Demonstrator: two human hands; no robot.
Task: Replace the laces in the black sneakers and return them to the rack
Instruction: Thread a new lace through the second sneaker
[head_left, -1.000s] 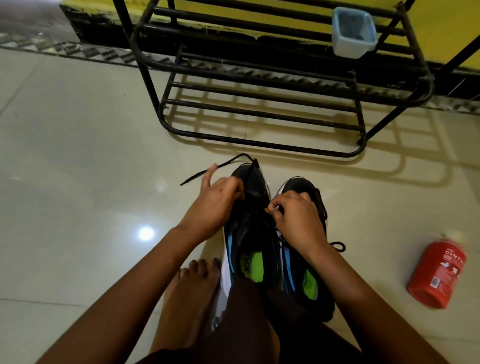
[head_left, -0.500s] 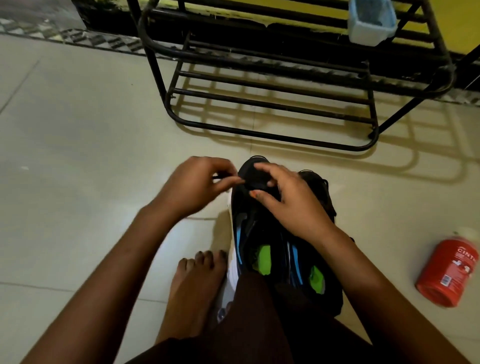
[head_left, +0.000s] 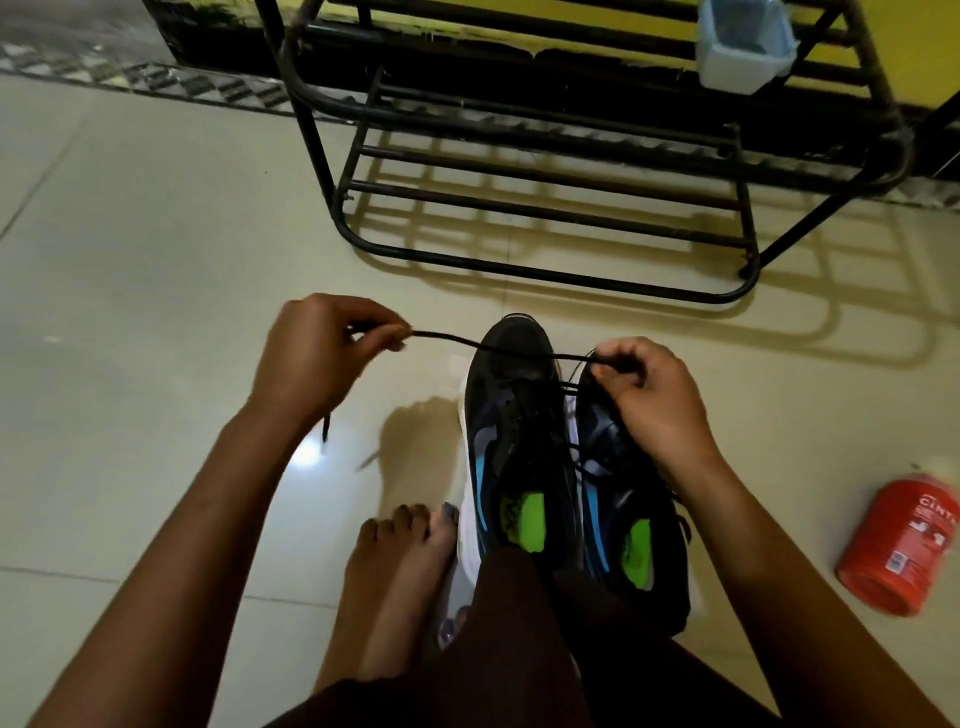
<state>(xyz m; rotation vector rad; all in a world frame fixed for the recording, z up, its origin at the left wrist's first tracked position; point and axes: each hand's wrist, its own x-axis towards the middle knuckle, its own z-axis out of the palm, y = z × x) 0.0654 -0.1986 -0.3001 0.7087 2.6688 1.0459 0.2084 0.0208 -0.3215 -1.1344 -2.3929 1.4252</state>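
Pinching the black lace (head_left: 457, 340) taut over the black sneakers (head_left: 511, 415) at the rack's (head_left: 519, 120) six o'clock, left hand (head_left: 317, 358) and right hand (head_left: 654, 400) each grip a limp, light cord, probably easiest to guide near its stiff tip.

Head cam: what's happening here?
A person sitting on the floor is lacing a pair of black sneakers. The left hand pinches a black lace and holds it out to the left. The right hand pinches the same lace above the toe of the right sneaker, so it runs taut across the left sneaker. Both shoes sit on the floor in front of the rack, not on it. A red bottle lies to the right.
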